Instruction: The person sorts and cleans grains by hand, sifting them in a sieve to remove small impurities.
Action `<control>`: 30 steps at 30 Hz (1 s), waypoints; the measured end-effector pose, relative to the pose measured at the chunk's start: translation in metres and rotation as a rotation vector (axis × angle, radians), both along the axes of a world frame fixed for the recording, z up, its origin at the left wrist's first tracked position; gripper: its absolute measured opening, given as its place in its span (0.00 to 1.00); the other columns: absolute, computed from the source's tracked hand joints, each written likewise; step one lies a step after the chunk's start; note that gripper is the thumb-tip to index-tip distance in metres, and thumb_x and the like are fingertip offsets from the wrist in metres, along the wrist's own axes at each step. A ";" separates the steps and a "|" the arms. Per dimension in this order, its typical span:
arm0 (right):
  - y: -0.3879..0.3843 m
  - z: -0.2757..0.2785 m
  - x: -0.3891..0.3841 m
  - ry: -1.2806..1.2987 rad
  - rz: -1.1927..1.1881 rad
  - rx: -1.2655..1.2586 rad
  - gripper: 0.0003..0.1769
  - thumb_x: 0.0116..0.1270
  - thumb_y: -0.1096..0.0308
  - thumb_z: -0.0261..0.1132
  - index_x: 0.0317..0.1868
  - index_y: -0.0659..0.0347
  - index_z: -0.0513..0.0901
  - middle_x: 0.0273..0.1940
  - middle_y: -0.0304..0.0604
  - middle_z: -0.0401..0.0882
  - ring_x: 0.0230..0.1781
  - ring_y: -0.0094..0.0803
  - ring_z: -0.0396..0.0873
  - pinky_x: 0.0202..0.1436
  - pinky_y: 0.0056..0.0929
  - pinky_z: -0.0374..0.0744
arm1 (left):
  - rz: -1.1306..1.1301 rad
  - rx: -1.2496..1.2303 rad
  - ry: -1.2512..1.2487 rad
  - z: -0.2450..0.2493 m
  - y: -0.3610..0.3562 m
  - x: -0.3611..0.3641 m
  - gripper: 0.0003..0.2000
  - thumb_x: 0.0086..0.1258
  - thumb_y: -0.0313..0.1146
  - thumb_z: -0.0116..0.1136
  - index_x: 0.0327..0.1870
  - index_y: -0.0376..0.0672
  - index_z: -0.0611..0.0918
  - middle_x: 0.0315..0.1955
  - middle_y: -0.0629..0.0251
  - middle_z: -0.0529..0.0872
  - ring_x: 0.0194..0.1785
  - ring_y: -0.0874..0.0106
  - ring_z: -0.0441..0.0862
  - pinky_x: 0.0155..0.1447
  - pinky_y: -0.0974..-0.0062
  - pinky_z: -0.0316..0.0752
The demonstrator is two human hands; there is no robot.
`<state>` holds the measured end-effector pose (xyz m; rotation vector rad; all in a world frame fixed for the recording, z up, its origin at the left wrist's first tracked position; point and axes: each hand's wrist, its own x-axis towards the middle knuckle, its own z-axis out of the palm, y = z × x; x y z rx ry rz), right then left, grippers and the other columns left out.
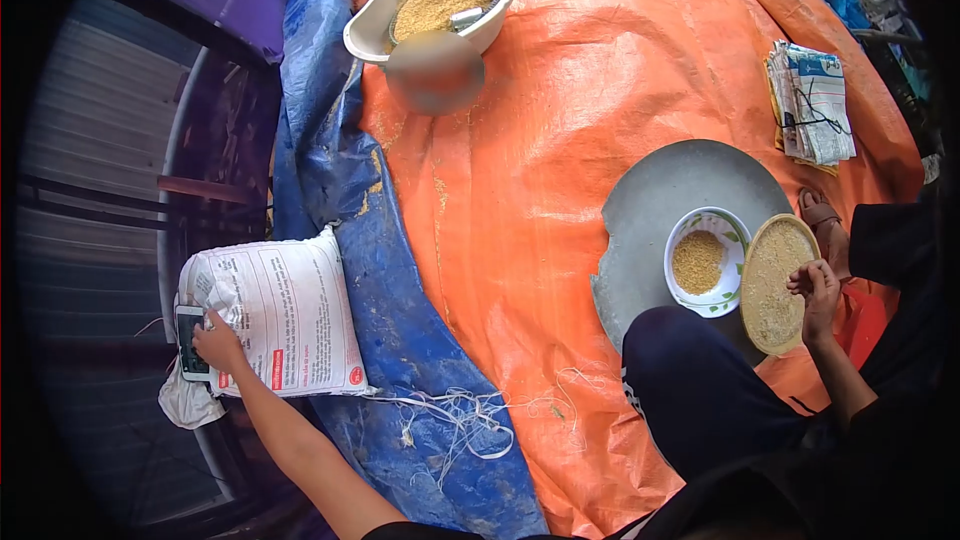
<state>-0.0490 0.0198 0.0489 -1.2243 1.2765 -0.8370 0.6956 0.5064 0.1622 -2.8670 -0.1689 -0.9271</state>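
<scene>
My left hand (pixel 218 342) reaches out to a phone (pixel 192 342) that rests on a stuffed white printed sack (pixel 290 315). Its fingers touch the phone's screen side without wrapping round it. On the right, my right hand (pixel 820 302) hovers over a round, shallow, tan tray (pixel 768 315) spread with pale grain. The fingers of that hand are curled in, and whatever they may hold is too small to make out. Beside the tray, a white bowl with a leaf pattern (pixel 728 292) contains golden grain (pixel 698 262). Both are above a round grey board (pixel 640 230).
An orange tarpaulin (pixel 560 140) covers the ground, bordered by a blue one (pixel 385 270). A large pale basin (pixel 495 40) of grain with a metal scoop (pixel 465 19) stands at the top. Tied newspapers (pixel 815 110) lie at right. Loose white strings (pixel 470 420) trail near the sack.
</scene>
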 end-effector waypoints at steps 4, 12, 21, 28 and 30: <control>0.015 -0.013 0.004 0.028 -0.013 -0.022 0.12 0.72 0.64 0.51 0.32 0.62 0.73 0.26 0.40 0.76 0.24 0.23 0.76 0.31 0.20 0.75 | -0.045 -0.020 -0.068 -0.006 0.001 -0.002 0.34 0.65 0.60 0.43 0.55 0.34 0.76 0.50 0.43 0.77 0.54 0.49 0.74 0.59 0.59 0.67; 0.038 -0.032 0.006 0.025 -0.046 0.111 0.11 0.71 0.64 0.52 0.32 0.61 0.73 0.26 0.40 0.77 0.23 0.23 0.77 0.29 0.18 0.75 | -0.034 0.023 0.059 0.000 -0.001 -0.006 0.32 0.68 0.60 0.36 0.56 0.41 0.78 0.48 0.43 0.78 0.52 0.48 0.75 0.58 0.57 0.67; 0.046 -0.033 0.016 0.037 -0.002 0.135 0.10 0.71 0.65 0.51 0.32 0.60 0.73 0.26 0.40 0.77 0.23 0.23 0.77 0.29 0.18 0.75 | 0.025 0.054 0.102 0.002 -0.006 -0.009 0.30 0.66 0.58 0.35 0.57 0.45 0.78 0.47 0.41 0.77 0.52 0.48 0.75 0.58 0.57 0.68; 0.042 -0.039 0.012 0.070 0.012 0.138 0.11 0.71 0.63 0.51 0.33 0.59 0.72 0.27 0.38 0.77 0.24 0.22 0.76 0.29 0.17 0.74 | 0.045 0.041 0.107 0.001 -0.006 -0.008 0.32 0.66 0.58 0.36 0.59 0.42 0.75 0.49 0.42 0.76 0.54 0.49 0.74 0.59 0.58 0.67; 0.043 -0.037 0.012 0.068 0.005 0.145 0.11 0.71 0.63 0.51 0.33 0.59 0.72 0.27 0.38 0.77 0.24 0.22 0.76 0.29 0.17 0.74 | 0.016 0.014 0.040 -0.002 -0.005 -0.008 0.33 0.65 0.59 0.37 0.59 0.42 0.75 0.51 0.42 0.76 0.55 0.49 0.73 0.60 0.57 0.66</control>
